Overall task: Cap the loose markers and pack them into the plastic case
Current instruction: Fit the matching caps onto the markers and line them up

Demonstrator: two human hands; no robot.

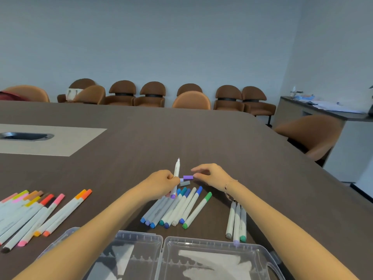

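Marker (176, 172) upright (uncapped) in left hand (164, 183)

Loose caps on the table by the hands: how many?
2: a purple cap at the right hand's fingertips, a grey cap just below it. The hands may hide others.

Looks like an office meeting room: big conference table (181, 134) with a cable port (26, 136), brown chairs (149, 94) lined up behind it.

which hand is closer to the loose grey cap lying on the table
Left. The left hand, holding an uncapped marker, nearly touches the grey cap; the right hand sits farther right, pinching a purple cap.
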